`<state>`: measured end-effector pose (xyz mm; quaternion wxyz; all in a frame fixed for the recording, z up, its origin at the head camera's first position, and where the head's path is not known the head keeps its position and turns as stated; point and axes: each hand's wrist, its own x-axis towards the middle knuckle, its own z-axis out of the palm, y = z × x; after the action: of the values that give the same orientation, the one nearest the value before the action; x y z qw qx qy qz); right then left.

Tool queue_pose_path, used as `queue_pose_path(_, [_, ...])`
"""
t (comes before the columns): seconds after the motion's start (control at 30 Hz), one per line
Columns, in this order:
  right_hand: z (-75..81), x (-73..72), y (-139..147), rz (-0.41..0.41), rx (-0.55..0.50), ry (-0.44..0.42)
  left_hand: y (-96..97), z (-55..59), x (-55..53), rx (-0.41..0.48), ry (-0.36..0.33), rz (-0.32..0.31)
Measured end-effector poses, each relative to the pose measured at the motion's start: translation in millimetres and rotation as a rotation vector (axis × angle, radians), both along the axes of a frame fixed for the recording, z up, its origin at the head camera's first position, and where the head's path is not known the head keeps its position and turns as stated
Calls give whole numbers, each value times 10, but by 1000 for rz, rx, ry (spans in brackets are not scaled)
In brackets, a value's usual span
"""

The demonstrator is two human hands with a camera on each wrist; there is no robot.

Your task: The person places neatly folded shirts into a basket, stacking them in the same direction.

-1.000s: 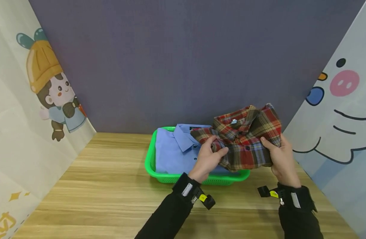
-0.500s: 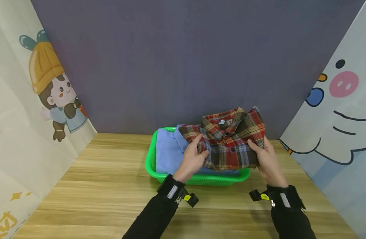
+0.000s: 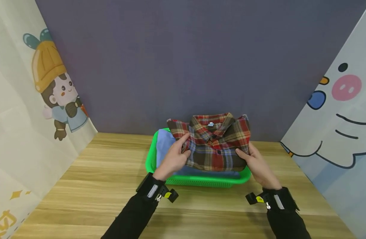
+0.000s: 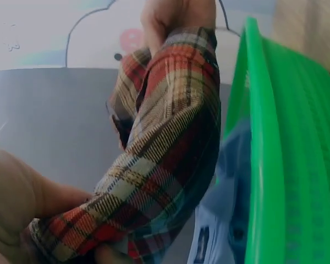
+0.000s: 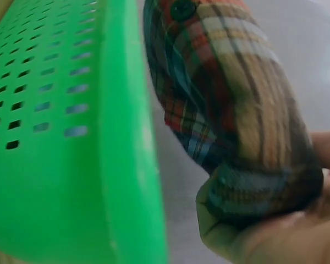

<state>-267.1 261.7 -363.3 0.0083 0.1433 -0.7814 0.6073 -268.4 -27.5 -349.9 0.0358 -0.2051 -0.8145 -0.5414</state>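
Observation:
A folded plaid shirt (image 3: 212, 149) in red, brown, tan and blue is held up by both hands over a green plastic basket (image 3: 200, 181). My left hand (image 3: 172, 159) grips its left side, thumb on top. The right hand (image 3: 258, 166) pinches the right edge, with fingertips curled underneath, as the right wrist view shows around the shirt (image 5: 253, 99). Below, a folded light blue shirt (image 3: 163, 146) lies in the basket, mostly covered by the plaid one. In the left wrist view the blue shirt (image 4: 223, 203) sits lower than the plaid shirt (image 4: 165, 137), inside the basket wall.
The basket stands on a wood-grain table (image 3: 111, 186), near a dark grey back panel (image 3: 183, 66). White panels with cartoon prints flank both sides, a capped figure (image 3: 63, 89) on the left and a pig-like face (image 3: 347, 88) on the right.
Both hands have carried the plaid shirt leftward and slightly down, from the basket's right end to over its middle. More of the blue shirt is now covered. The basket has stayed put.

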Motion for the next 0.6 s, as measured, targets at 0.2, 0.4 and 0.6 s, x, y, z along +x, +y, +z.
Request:
queue_pose_path(0.2, [-64,-21,-72,87,109,-4,-207,-7,-27,-68,66,25])
queue_pose_path(0.4, [-150,-53,-107,54,275,37,-370,-59,-59,-96,66,-12])
queue_pose_path(0.6, [-249,-110,-88,20,339,39,-483,-135,-119,-160,28,-96])
